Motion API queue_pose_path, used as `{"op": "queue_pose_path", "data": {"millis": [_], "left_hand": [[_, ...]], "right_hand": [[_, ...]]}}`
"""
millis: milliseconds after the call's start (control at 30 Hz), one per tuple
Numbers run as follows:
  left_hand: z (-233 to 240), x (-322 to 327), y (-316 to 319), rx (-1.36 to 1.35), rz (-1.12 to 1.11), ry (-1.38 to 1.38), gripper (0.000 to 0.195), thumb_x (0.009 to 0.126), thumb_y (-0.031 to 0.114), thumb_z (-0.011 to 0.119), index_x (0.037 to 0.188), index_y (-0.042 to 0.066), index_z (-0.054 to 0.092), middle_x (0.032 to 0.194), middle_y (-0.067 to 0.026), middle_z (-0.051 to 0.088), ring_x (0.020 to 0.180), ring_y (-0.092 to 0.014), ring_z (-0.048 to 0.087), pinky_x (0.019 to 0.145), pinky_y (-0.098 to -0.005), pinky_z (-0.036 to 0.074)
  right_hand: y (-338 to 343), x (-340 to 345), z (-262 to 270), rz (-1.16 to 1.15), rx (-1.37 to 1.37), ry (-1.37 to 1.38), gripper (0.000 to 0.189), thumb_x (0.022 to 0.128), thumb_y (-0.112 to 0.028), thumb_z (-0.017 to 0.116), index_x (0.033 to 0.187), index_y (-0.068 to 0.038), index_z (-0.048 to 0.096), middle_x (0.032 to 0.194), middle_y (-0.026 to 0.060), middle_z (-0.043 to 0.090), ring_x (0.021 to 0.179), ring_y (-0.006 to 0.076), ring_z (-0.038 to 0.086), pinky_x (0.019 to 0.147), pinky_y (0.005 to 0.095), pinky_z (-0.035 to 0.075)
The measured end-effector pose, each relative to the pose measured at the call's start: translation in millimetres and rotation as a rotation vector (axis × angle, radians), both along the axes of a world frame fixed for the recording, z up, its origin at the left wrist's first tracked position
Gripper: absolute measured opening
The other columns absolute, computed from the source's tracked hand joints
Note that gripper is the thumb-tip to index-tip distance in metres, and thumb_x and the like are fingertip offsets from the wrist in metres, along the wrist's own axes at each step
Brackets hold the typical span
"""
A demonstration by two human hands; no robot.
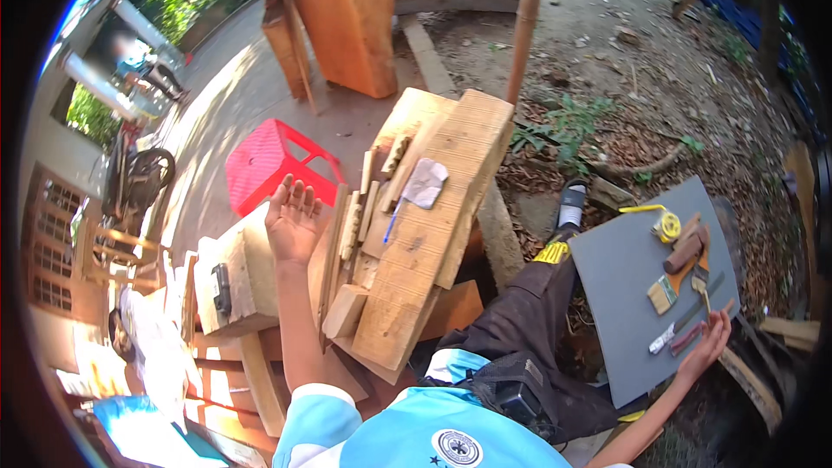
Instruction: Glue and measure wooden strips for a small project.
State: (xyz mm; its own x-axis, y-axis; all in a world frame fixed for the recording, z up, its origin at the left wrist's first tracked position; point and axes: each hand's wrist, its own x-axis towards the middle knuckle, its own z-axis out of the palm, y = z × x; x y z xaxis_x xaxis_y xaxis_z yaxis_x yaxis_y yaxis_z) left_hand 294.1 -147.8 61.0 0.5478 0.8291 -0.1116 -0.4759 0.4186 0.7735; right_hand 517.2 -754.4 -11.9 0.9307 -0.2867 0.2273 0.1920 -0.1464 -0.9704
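Observation:
My left hand [292, 221] is raised palm up, fingers apart and holding nothing, beside the stacked wooden planks [432, 227]. On those planks lie a crumpled whitish piece [426, 183], a blue pen [392, 221] and several narrow wood strips [351, 224]. To the right, my right hand [705, 344] hovers at the edge of a grey board [617, 266], fingers extended; contact with the tools is unclear. Nearest it are a dark red handle [687, 339] and a long blade with a foil-like wrapped handle [663, 338]. Higher up are paintbrushes [663, 296], a brown cylindrical piece [684, 255] and a yellow tape measure [667, 226].
A red plastic stool [260, 162] stands behind my left hand. A thick wood block [250, 279] carries a small black device [221, 289]. Large wooden slabs [344, 19] and a pole [526, 26] rise ahead. A person [146, 68] sits at far left, beyond a motorbike [140, 172].

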Motion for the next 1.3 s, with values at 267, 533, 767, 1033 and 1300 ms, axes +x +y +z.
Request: {"op": "queue_pose_path", "data": {"millis": [267,533,767,1033,1300], "left_hand": [[-31,-67,4,-0.117,0.216,0.035,0.020,0.078,0.022,0.057,0.096,0.013,0.053,0.087,0.0018,0.055,0.084,-0.014,0.051,0.075,-0.0319,0.041],[-61,-73,-6,-0.032,0.131,0.549,0.024,0.078,0.027,0.057,0.096,0.011,0.053,0.084,0.0002,0.054,0.081,-0.014,0.052,0.071,-0.0286,0.041],[-110,-69,12,0.824,-0.160,1.277,0.051,0.072,0.030,0.063,0.110,0.002,0.045,0.104,-0.0186,0.042,0.094,-0.025,0.047,0.080,-0.0326,0.041],[-112,-8,73,0.957,-0.180,1.315,0.058,0.074,0.041,0.061,0.112,0.000,0.044,0.099,-0.0175,0.053,0.089,-0.022,0.051,0.076,-0.0324,0.041],[-109,107,97,0.700,-0.634,1.312,0.043,0.082,0.045,0.048,0.092,0.005,0.058,0.059,0.0019,0.050,0.043,-0.005,0.041,0.041,-0.0201,0.033]], "right_hand": [[24,16,-10,0.049,-0.035,0.027,0.032,0.091,-0.023,0.037,0.114,-0.002,0.044,0.104,0.0070,0.049,0.101,0.0141,0.044,0.083,0.0276,0.034],[28,9,-16,0.009,-0.222,0.076,0.031,0.090,-0.026,0.039,0.113,-0.006,0.047,0.103,0.0043,0.052,0.099,0.0134,0.047,0.082,0.0281,0.033],[62,-7,-15,0.131,-0.076,0.058,0.026,0.089,-0.018,0.042,0.109,-0.003,0.049,0.098,0.0040,0.052,0.095,0.0118,0.048,0.080,0.0249,0.035],[234,-49,-21,0.943,-0.144,0.259,0.029,0.080,-0.014,0.055,0.106,-0.003,0.051,0.098,0.0097,0.054,0.095,0.0178,0.052,0.079,0.0286,0.043],[415,4,-97,0.987,0.341,0.552,0.078,0.074,-0.033,0.064,0.123,0.009,0.021,0.119,0.0230,0.039,0.112,0.0284,0.040,0.091,0.0340,0.034]]}}
